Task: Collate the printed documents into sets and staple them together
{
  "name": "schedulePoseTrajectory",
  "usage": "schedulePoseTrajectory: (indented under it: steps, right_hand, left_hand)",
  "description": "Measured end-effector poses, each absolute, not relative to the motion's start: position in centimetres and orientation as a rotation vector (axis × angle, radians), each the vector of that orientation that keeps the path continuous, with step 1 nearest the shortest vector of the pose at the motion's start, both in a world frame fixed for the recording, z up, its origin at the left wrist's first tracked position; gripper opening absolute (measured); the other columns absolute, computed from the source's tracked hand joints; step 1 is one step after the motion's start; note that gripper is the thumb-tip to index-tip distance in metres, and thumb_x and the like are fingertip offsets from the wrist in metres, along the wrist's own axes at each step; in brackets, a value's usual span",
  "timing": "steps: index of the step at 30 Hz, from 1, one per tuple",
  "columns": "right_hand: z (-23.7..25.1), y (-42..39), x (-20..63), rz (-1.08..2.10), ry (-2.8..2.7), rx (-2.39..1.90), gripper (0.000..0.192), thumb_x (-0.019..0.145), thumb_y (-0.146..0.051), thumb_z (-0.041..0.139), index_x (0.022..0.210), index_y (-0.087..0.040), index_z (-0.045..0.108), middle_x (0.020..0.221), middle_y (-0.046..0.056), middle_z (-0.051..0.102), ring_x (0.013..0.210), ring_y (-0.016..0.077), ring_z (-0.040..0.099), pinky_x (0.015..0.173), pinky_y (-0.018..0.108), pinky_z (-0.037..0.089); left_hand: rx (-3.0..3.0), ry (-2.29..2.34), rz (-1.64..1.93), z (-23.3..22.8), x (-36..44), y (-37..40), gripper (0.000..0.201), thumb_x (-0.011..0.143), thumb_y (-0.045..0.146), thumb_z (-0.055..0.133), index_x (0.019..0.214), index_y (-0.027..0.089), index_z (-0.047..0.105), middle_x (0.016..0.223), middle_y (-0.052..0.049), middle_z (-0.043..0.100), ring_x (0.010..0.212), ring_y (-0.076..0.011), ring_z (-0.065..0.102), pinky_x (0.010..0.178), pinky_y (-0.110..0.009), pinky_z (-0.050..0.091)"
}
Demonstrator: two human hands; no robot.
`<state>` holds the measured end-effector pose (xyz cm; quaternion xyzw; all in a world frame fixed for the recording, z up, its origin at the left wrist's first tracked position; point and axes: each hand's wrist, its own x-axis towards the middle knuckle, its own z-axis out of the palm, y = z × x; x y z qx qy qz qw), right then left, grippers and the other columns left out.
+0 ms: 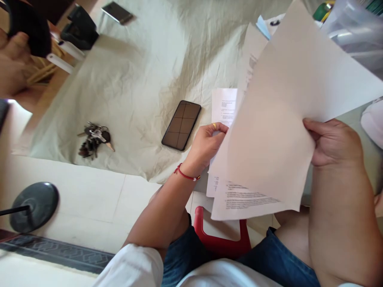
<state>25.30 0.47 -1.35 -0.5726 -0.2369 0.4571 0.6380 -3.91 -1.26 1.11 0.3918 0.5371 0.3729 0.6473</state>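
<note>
Papers (269,131) fan above the lap, right hand (332,143) pinching their edge, left hand (206,143) gripping the lower sheets, probably by thumb. Best keep both grips firm, clear of the phone (181,125).

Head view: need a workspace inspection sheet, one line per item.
Surface: wrinkled pale cloth spread on a tiled floor.
Job's things: sheets of paper, some printed, held up over the cloth.
Clutter: dark phone lying screen up; bunch of keys; second phone at the far edge.
Hands: left hand grips the papers' left edge; right hand grips the right edge.
Cables: nothing seen.
Surroundings: red stool under the person; round black stand base on the floor.
</note>
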Motion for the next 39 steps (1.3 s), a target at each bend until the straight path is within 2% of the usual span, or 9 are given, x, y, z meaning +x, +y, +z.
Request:
schedulePoseTrajectory:
  steps: [3, 6, 10, 13, 19, 24, 27, 33, 39]
  right_hand:
    - [-0.5, 0.4, 24.1, 0.951, -0.490, -1.405, 0.022, 0.052, -0.006, 0.085, 0.069, -0.016, 0.076, 0.092, 0.008, 0.085, 0.076, 0.0248, 0.081, 0.083, 0.045, 0.077]
    - [-0.3, 0.4, 24.0, 0.953, -0.566, -1.405, 0.031, 0.050, -0.009, 0.085, 0.080, -0.016, 0.083, 0.092, 0.007, 0.085, 0.084, 0.0266, 0.083, 0.091, 0.045, 0.075]
    - [-0.7, 0.5, 24.8, 0.975, -0.679, -1.419, 0.043, 0.049, -0.015, 0.087, 0.092, -0.018, 0.086, 0.094, 0.006, 0.086, 0.090, 0.0293, 0.083, 0.095, 0.050, 0.073]
    - [-1.0, 0.5, 25.3, 0.962, -0.703, -1.433, 0.046, 0.047, -0.018, 0.088, 0.093, -0.019, 0.086, 0.097, 0.006, 0.087, 0.087, 0.0302, 0.083, 0.096, 0.053, 0.072]
    - [-0.4, 0.3, 25.0, 0.919, -0.691, -1.490, 0.045, 0.044, -0.022, 0.088, 0.089, -0.020, 0.087, 0.091, 0.004, 0.087, 0.072, 0.0255, 0.079, 0.086, 0.050, 0.073]
    - [-0.3, 0.1, 24.5, 0.878, -0.724, -1.479, 0.041, 0.045, -0.025, 0.092, 0.085, -0.020, 0.086, 0.087, 0.002, 0.086, 0.070, 0.0239, 0.078, 0.081, 0.047, 0.073]
    - [-0.5, 0.1, 24.4, 0.910, -0.729, -1.416, 0.046, 0.045, -0.024, 0.096, 0.090, -0.020, 0.087, 0.093, 0.002, 0.087, 0.076, 0.0231, 0.079, 0.088, 0.047, 0.073]
    - [-0.5, 0.5, 24.2, 0.869, -0.710, -1.343, 0.045, 0.043, -0.021, 0.096, 0.087, -0.019, 0.087, 0.094, 0.002, 0.087, 0.081, 0.0246, 0.081, 0.106, 0.055, 0.068]
    - [-1.2, 0.7, 24.5, 0.818, -0.725, -1.322, 0.046, 0.044, -0.027, 0.101, 0.087, -0.019, 0.086, 0.098, 0.005, 0.087, 0.095, 0.0284, 0.083, 0.114, 0.058, 0.064]
  left_hand:
    - [0.851, 1.180, 0.902, 0.4, -3.9, -1.2, 0.014, 0.081, 0.022, 0.083, 0.080, 0.019, 0.070, 0.068, 0.003, 0.063, 0.058, -0.0090, 0.054, 0.056, -0.025, 0.041]
    - [0.808, 1.136, 0.938, -0.1, -3.9, -1.3, 0.021, 0.082, 0.027, 0.088, 0.084, 0.020, 0.069, 0.070, 0.002, 0.066, 0.059, -0.0103, 0.057, 0.056, -0.025, 0.043]
    - [0.811, 1.222, 0.924, 0.4, -3.5, -1.4, 0.018, 0.090, 0.025, 0.082, 0.083, 0.022, 0.066, 0.064, 0.005, 0.058, 0.053, -0.0082, 0.050, 0.052, -0.023, 0.035]
    - [0.785, 1.255, 0.949, 1.0, -3.2, -1.5, 0.013, 0.097, 0.024, 0.074, 0.086, 0.022, 0.067, 0.067, 0.005, 0.059, 0.054, -0.0084, 0.050, 0.053, -0.022, 0.037]
    - [0.796, 1.249, 1.094, 0.9, -3.1, -1.6, 0.034, 0.107, 0.041, 0.067, 0.080, 0.020, 0.065, 0.078, -0.001, 0.065, 0.069, -0.0125, 0.061, 0.064, -0.024, 0.048]
    - [0.758, 1.234, 1.041, 0.2, -3.2, -1.5, 0.021, 0.103, 0.029, 0.070, 0.084, 0.021, 0.064, 0.075, 0.002, 0.062, 0.062, -0.0109, 0.057, 0.059, -0.023, 0.045]
    - [0.730, 1.227, 1.043, -0.2, -3.2, -1.4, 0.018, 0.100, 0.028, 0.073, 0.086, 0.022, 0.063, 0.076, 0.002, 0.063, 0.062, -0.0113, 0.058, 0.059, -0.023, 0.046]
    - [0.774, 1.088, 1.072, -1.1, -3.0, -1.2, 0.021, 0.099, 0.041, 0.075, 0.096, 0.020, 0.073, 0.092, -0.004, 0.076, 0.079, -0.0179, 0.071, 0.074, -0.030, 0.057]
    - [0.776, 1.116, 1.103, -1.2, -3.0, -1.2, 0.022, 0.099, 0.042, 0.078, 0.095, 0.021, 0.072, 0.093, -0.003, 0.077, 0.083, -0.0187, 0.073, 0.078, -0.032, 0.059]
